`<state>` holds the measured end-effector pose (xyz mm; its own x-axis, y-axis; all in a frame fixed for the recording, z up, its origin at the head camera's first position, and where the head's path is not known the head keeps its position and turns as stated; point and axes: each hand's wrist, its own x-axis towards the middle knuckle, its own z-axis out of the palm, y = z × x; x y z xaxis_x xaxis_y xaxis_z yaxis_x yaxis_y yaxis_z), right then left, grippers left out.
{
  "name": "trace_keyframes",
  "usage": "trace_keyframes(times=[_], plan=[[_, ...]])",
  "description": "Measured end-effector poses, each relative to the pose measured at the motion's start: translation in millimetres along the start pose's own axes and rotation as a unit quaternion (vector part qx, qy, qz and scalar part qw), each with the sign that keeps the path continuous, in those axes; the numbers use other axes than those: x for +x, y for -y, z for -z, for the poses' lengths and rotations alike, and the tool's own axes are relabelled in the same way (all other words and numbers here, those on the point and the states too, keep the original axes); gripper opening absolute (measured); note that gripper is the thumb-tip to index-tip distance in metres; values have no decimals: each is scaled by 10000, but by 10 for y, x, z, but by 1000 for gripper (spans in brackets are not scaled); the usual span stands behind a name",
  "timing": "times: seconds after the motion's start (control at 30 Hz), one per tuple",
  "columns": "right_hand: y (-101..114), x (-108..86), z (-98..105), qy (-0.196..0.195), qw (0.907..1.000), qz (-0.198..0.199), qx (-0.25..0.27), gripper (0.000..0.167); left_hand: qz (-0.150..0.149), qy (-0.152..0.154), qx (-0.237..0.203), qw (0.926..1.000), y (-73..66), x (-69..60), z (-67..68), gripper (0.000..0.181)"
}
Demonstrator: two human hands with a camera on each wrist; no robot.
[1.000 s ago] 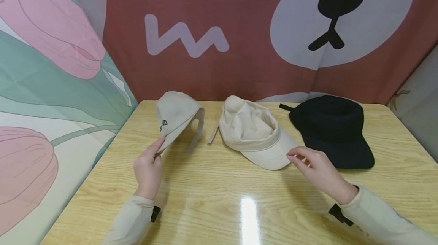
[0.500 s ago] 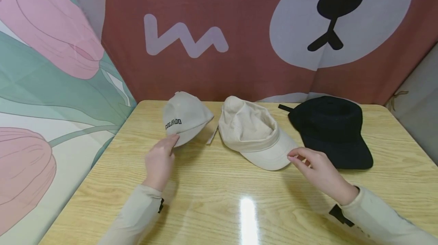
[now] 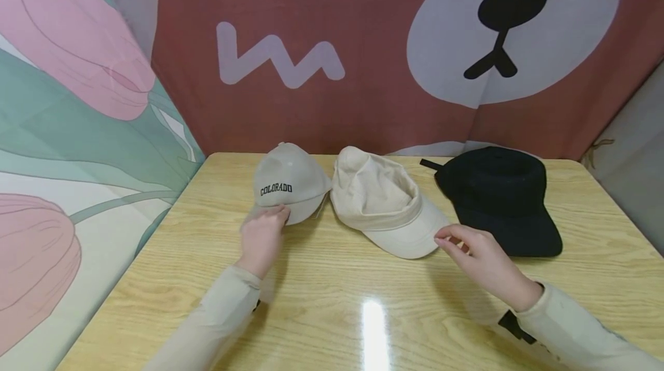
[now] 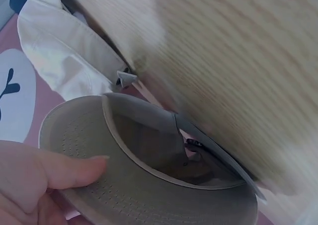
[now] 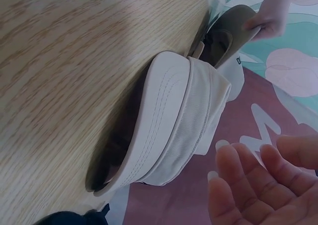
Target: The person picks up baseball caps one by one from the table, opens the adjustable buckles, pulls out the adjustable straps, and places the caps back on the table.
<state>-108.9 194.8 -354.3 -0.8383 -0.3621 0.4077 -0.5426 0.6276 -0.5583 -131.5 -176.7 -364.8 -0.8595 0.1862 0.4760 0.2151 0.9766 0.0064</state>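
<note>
My left hand [image 3: 263, 238] pinches the brim of a grey cap [image 3: 290, 172] with COLORADO lettered on its front. In the left wrist view the thumb lies on the underside of that cap's brim [image 4: 129, 200], and the cap's hollow inside shows. Beside it on the table lies a cream cap [image 3: 378, 192], its crown partly sunken and its brim facing the front right. My right hand [image 3: 482, 258] hovers near the cream cap's brim, fingers loosely bent. The right wrist view shows this hand [image 5: 263, 185] apart from the cap and holding nothing.
A black cap [image 3: 500, 198] sits right of the cream one, its strap sticking out to the left. All this is on a wooden table [image 3: 332, 307]. Behind hangs a printed cloth [image 3: 378, 106], and a flowered cloth [image 3: 46, 146] runs along the left.
My left hand has moved right with the grey cap, turning it so its lettering faces front and its side comes close to the cream cap. My right hand has stayed in place.
</note>
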Motion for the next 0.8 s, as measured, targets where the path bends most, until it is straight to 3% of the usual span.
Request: trace_keyframes(times=[0.2, 0.4, 0.67, 0.8], plan=[[2, 3, 2, 16, 10000, -3, -12, 6, -3, 262, 34, 9996, -4, 57, -65, 27], [8, 17, 12, 396, 9989, -236, -49, 8, 39, 864, -12, 9963, 0, 88, -97, 21], [17, 45, -4, 834, 9952, -208, -461, 14, 223, 1731, -540, 9832, 3, 97, -149, 22], [-7, 51, -21, 873, 9938, -28, -694, 17, 375, 2170, -793, 9722, 4, 108, -136, 29]])
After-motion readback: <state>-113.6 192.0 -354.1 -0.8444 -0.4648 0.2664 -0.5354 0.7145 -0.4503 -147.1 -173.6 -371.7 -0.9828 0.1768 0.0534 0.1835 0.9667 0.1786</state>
